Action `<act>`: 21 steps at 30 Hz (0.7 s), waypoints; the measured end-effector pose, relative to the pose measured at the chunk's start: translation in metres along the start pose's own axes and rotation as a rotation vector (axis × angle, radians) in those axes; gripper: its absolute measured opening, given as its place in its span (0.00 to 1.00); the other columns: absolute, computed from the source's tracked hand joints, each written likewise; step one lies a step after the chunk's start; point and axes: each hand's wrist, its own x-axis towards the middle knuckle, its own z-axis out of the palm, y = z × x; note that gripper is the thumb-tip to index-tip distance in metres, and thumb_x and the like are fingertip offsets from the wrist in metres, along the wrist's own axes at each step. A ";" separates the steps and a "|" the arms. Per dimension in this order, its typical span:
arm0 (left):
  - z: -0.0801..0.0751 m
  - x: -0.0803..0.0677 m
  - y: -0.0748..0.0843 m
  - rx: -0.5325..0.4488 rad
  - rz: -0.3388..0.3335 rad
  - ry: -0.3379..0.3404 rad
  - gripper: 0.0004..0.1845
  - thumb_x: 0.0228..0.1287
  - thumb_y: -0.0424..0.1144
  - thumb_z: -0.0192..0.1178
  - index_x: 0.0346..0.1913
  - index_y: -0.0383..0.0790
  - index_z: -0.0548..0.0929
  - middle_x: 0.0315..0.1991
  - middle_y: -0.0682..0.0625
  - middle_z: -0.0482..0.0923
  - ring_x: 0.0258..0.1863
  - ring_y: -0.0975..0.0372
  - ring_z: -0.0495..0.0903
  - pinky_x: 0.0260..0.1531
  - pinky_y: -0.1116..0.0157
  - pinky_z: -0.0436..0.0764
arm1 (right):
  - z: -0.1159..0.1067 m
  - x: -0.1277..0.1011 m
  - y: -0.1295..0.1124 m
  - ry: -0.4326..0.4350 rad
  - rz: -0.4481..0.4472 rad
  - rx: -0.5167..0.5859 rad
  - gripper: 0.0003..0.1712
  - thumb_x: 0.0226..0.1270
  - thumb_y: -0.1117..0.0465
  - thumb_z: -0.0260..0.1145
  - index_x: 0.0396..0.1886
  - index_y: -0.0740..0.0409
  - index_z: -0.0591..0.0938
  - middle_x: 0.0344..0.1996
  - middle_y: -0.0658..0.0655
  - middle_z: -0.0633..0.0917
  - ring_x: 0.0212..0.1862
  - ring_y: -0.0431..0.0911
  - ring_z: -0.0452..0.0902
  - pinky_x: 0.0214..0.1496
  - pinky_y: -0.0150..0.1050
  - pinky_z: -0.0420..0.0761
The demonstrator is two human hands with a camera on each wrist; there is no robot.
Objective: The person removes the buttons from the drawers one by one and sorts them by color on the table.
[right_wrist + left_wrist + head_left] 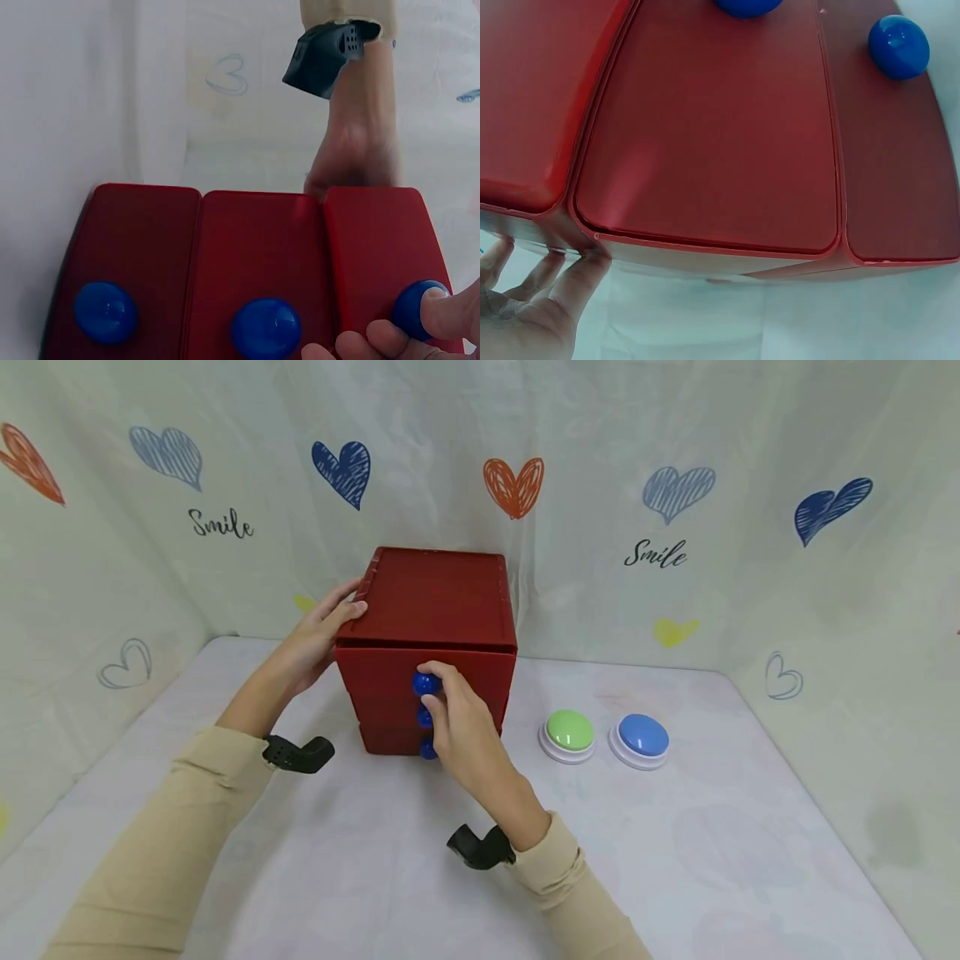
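Observation:
On the table stands a red chest of drawers (442,597) with three drawer fronts, each with a round blue knob. My right hand (468,731) pinches the top knob (426,683) between thumb and fingers. That top drawer (382,247) stands slightly forward of the other two fronts in the right wrist view. The middle knob (265,328) and bottom knob (105,312) sit beside my curled fingers. Against the chest's left side rests my left hand (315,639), its thumb at the upper edge and its fingers extended along the side.
Right of the chest, a green push button (570,730) and a blue push button (642,736) sit on white bases. A white cloth (420,860) covers the table. Behind hangs a pale curtain (577,410) printed with hearts. Each wrist wears a black camera mount (298,754).

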 end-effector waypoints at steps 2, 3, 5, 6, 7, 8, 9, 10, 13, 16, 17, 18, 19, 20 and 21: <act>0.000 0.000 0.000 0.000 0.003 0.005 0.32 0.69 0.53 0.46 0.73 0.61 0.48 0.72 0.46 0.52 0.65 0.55 0.62 0.51 0.68 0.70 | 0.000 0.003 0.001 0.000 0.004 0.003 0.21 0.71 0.64 0.52 0.62 0.54 0.64 0.52 0.58 0.76 0.49 0.46 0.76 0.49 0.41 0.80; -0.001 0.000 0.000 0.002 0.002 0.006 0.32 0.69 0.53 0.46 0.73 0.61 0.48 0.72 0.46 0.52 0.65 0.55 0.61 0.54 0.65 0.70 | 0.000 0.004 0.001 0.000 0.009 0.004 0.21 0.71 0.64 0.52 0.62 0.54 0.64 0.52 0.58 0.76 0.48 0.46 0.76 0.49 0.42 0.80; -0.001 0.000 0.000 0.003 0.002 0.009 0.32 0.69 0.54 0.46 0.73 0.61 0.48 0.72 0.47 0.51 0.65 0.54 0.61 0.58 0.59 0.67 | 0.000 0.006 0.002 -0.005 0.021 0.010 0.21 0.70 0.64 0.52 0.62 0.54 0.64 0.52 0.58 0.76 0.50 0.47 0.76 0.50 0.43 0.80; -0.001 0.000 -0.001 0.002 0.002 0.009 0.32 0.69 0.54 0.46 0.73 0.61 0.48 0.72 0.47 0.51 0.66 0.54 0.60 0.60 0.56 0.65 | 0.001 0.007 0.002 -0.007 0.024 0.013 0.21 0.70 0.64 0.52 0.62 0.53 0.64 0.53 0.58 0.76 0.51 0.47 0.76 0.50 0.44 0.79; -0.001 0.000 -0.001 0.001 0.000 0.009 0.32 0.69 0.54 0.46 0.73 0.61 0.48 0.72 0.47 0.51 0.66 0.53 0.60 0.61 0.54 0.63 | 0.001 0.008 0.003 -0.008 0.027 0.013 0.21 0.70 0.64 0.52 0.62 0.53 0.64 0.53 0.58 0.76 0.52 0.48 0.76 0.51 0.44 0.79; -0.001 0.000 -0.001 -0.002 0.000 0.008 0.32 0.69 0.54 0.46 0.73 0.61 0.48 0.72 0.47 0.51 0.66 0.53 0.60 0.62 0.53 0.62 | 0.001 0.009 0.003 -0.009 0.029 0.012 0.21 0.70 0.64 0.52 0.62 0.54 0.64 0.53 0.58 0.76 0.52 0.48 0.76 0.51 0.44 0.79; -0.001 0.000 -0.001 -0.002 -0.001 0.008 0.32 0.69 0.54 0.46 0.73 0.61 0.48 0.72 0.47 0.51 0.66 0.53 0.60 0.62 0.52 0.62 | 0.001 0.009 0.003 -0.009 0.030 0.012 0.21 0.70 0.64 0.52 0.62 0.54 0.64 0.52 0.58 0.76 0.52 0.48 0.76 0.52 0.44 0.79; -0.001 0.000 -0.001 -0.005 -0.001 0.006 0.32 0.69 0.53 0.46 0.73 0.61 0.48 0.72 0.47 0.51 0.66 0.53 0.60 0.62 0.52 0.62 | 0.001 0.010 0.003 -0.009 0.030 0.013 0.21 0.70 0.64 0.52 0.62 0.54 0.64 0.52 0.58 0.76 0.51 0.48 0.76 0.52 0.44 0.79; -0.001 0.000 -0.001 -0.009 0.004 0.004 0.32 0.70 0.53 0.45 0.73 0.60 0.48 0.72 0.47 0.51 0.65 0.53 0.60 0.61 0.53 0.62 | 0.000 0.011 0.004 -0.006 0.026 0.011 0.21 0.71 0.64 0.52 0.62 0.54 0.64 0.50 0.58 0.77 0.49 0.47 0.75 0.51 0.43 0.79; -0.001 0.000 0.000 -0.014 0.006 0.003 0.32 0.70 0.52 0.45 0.73 0.60 0.48 0.72 0.47 0.51 0.65 0.53 0.60 0.61 0.54 0.63 | 0.000 0.012 0.003 -0.006 0.027 0.011 0.21 0.71 0.64 0.52 0.62 0.53 0.64 0.47 0.58 0.77 0.46 0.46 0.75 0.50 0.42 0.80; -0.001 0.001 0.000 -0.014 0.006 0.003 0.32 0.70 0.52 0.45 0.73 0.60 0.48 0.72 0.46 0.51 0.65 0.53 0.60 0.60 0.55 0.63 | 0.000 0.012 0.003 -0.005 0.027 0.011 0.21 0.71 0.64 0.52 0.62 0.53 0.64 0.46 0.57 0.77 0.46 0.46 0.75 0.50 0.42 0.80; -0.001 0.001 0.000 -0.014 0.006 0.004 0.32 0.70 0.52 0.45 0.73 0.60 0.48 0.72 0.46 0.51 0.65 0.53 0.61 0.60 0.55 0.63 | 0.000 0.012 0.003 -0.003 0.027 0.012 0.21 0.71 0.63 0.52 0.62 0.53 0.64 0.45 0.57 0.77 0.45 0.46 0.75 0.49 0.41 0.80; -0.001 0.001 0.000 -0.014 0.005 0.004 0.32 0.70 0.52 0.45 0.73 0.60 0.48 0.72 0.46 0.51 0.65 0.53 0.61 0.60 0.56 0.64 | -0.001 0.012 0.003 0.000 0.028 0.013 0.21 0.71 0.63 0.52 0.62 0.53 0.64 0.44 0.57 0.77 0.44 0.46 0.75 0.49 0.41 0.80; -0.001 0.001 0.000 -0.014 0.003 0.003 0.32 0.70 0.52 0.45 0.73 0.60 0.48 0.72 0.46 0.51 0.65 0.54 0.61 0.59 0.56 0.64 | 0.000 0.012 0.004 0.003 0.027 0.014 0.21 0.71 0.63 0.52 0.62 0.53 0.65 0.44 0.57 0.77 0.44 0.46 0.75 0.49 0.40 0.80; -0.001 0.001 0.000 -0.015 0.002 0.004 0.32 0.70 0.52 0.45 0.73 0.60 0.48 0.72 0.46 0.51 0.65 0.53 0.61 0.59 0.56 0.64 | 0.000 0.012 0.004 0.005 0.027 0.015 0.21 0.71 0.63 0.53 0.62 0.53 0.65 0.43 0.57 0.77 0.43 0.45 0.74 0.48 0.40 0.80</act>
